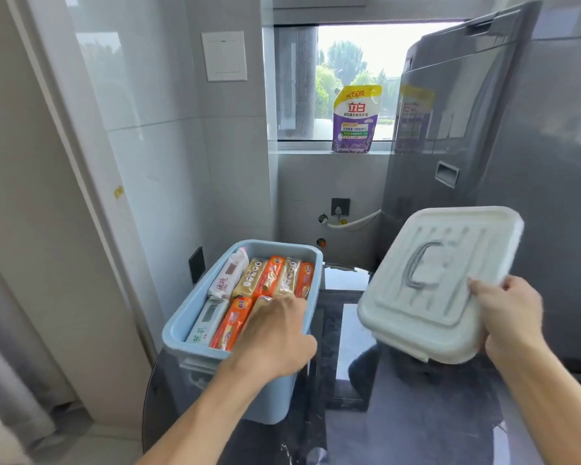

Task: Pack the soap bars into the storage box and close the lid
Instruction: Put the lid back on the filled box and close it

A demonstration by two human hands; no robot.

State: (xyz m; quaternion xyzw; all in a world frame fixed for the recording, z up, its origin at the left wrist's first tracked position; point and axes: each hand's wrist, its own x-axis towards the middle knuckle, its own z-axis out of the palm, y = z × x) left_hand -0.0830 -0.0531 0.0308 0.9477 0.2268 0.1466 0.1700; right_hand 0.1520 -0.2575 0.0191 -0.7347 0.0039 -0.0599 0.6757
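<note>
The blue box [195, 313] stands open at the left edge of the dark tabletop [416, 414]. Wrapped soap bars [272, 280] fill it in two rows, packed side by side. The left hand [275, 340] rests palm-down over the box's near right corner, fingers spread on the bars, gripping nothing. The right hand [507, 317] grips the white lid [440, 280] by its near right edge, holding it tilted above the tabletop, right of the box and apart from it.

left hand [275, 333] in box [195, 317], seemingly on soap bars [269, 280] | right hand [510, 317] holds lid [440, 280]
</note>
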